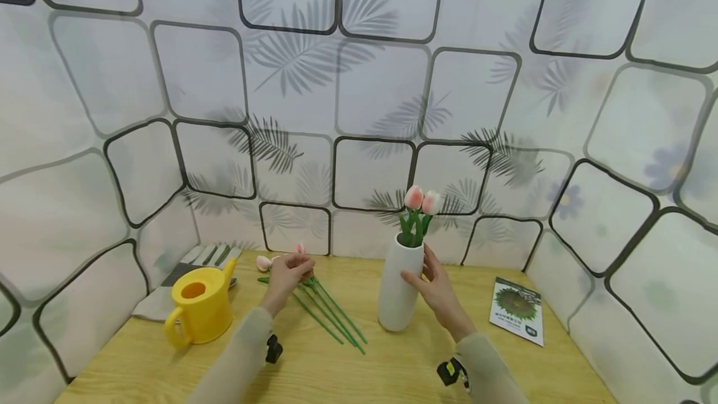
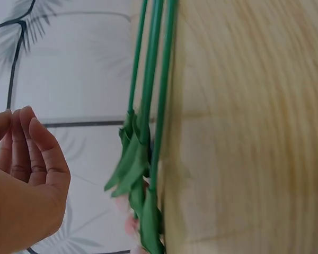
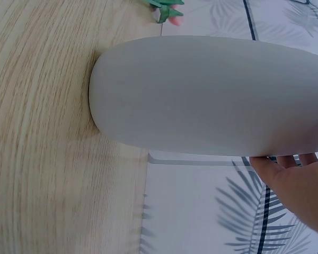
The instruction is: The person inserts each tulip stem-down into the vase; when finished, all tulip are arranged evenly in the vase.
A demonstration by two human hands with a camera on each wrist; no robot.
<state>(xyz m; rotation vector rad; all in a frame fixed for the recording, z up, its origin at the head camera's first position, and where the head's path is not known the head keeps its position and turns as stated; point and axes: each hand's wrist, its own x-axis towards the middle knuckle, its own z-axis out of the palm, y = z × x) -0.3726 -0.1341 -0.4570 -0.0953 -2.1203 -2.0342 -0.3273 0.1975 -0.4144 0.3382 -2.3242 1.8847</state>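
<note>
My left hand (image 1: 288, 274) hovers over pink-and-white artificial tulips (image 1: 331, 312) lying on the table, their green stems pointing toward me. In the left wrist view the thumb and fingers of that hand (image 2: 34, 164) are loosely bent with nothing between them, apart from the green tulip stems (image 2: 151, 79). My right hand (image 1: 436, 288) holds the upper right side of a white vase (image 1: 397, 288), thumb in front and fingers behind. The vase stands upright on the table. Two pink-and-white tulips (image 1: 414, 199) with green leaves rise from its mouth.
A yellow watering can (image 1: 203, 304) stands at the left, in front of a grey cloth (image 1: 154, 304) with green-handled tools (image 1: 215, 255). At the right lies a seed packet (image 1: 516, 310) with a sunflower picture. A patterned curtain (image 1: 370, 92) surrounds the wooden table (image 1: 314, 373).
</note>
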